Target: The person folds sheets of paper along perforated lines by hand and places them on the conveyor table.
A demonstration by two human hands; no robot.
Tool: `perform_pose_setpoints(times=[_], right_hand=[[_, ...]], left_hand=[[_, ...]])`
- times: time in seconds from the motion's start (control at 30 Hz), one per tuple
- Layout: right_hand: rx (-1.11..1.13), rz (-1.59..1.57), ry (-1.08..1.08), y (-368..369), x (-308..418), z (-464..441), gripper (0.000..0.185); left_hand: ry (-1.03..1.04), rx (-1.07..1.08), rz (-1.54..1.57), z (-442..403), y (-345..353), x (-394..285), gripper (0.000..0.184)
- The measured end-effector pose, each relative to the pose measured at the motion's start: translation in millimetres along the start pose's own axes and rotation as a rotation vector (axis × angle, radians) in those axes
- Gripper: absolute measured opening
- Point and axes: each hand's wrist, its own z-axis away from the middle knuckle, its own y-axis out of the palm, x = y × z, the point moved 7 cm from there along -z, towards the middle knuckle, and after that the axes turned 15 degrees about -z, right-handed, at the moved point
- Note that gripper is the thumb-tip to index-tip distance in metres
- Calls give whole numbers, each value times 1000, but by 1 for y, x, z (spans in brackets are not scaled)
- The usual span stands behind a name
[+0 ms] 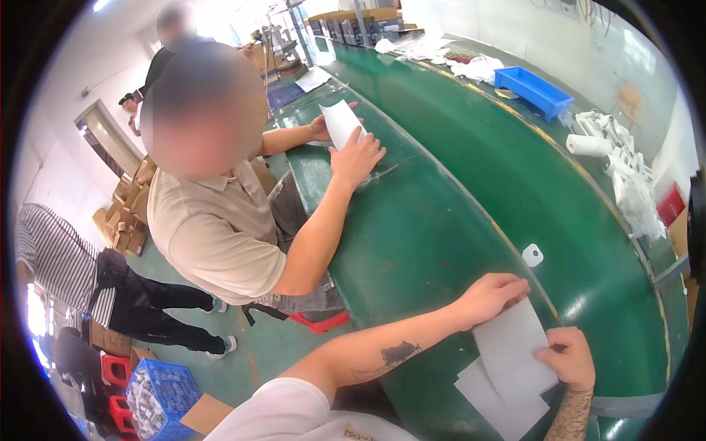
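A plain white paper sheet (511, 345) is between my hands above the green table at lower right. My left hand (491, 300) has its fingers curled over the sheet's far edge. At the right edge, my right hand (571, 358) grips it with the thumb on top and the other fingers bent. Beneath it, more white sheets (491, 403) lie overlapping at an angle on the table. Beyond my hands, a small white piece with a hole (532, 255) rests on the green conveyor belt.
A co-worker in a beige shirt sits at the green table (397, 242), holding a white sheet (342, 125) in both hands. Across the green belt (515, 169) are a blue tray (533, 90) and white plastic wrapping (625, 173). Another person stands at left near a blue crate (158, 397).
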Motion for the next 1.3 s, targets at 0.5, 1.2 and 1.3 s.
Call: perform_pose_setpoints(times=[0.5, 1.2, 1.3], right_hand=[[-36, -28, -126, -11, 3, 1, 20], [-215, 120, 38, 0, -6, -12, 19], [-129, -15, 54, -1, -4, -8, 19]], left_hand=[[-50, 21, 98, -2, -3, 4, 40], [-16, 36, 61, -8, 0, 8, 37], [30, -86, -67, -9, -8, 8, 38]])
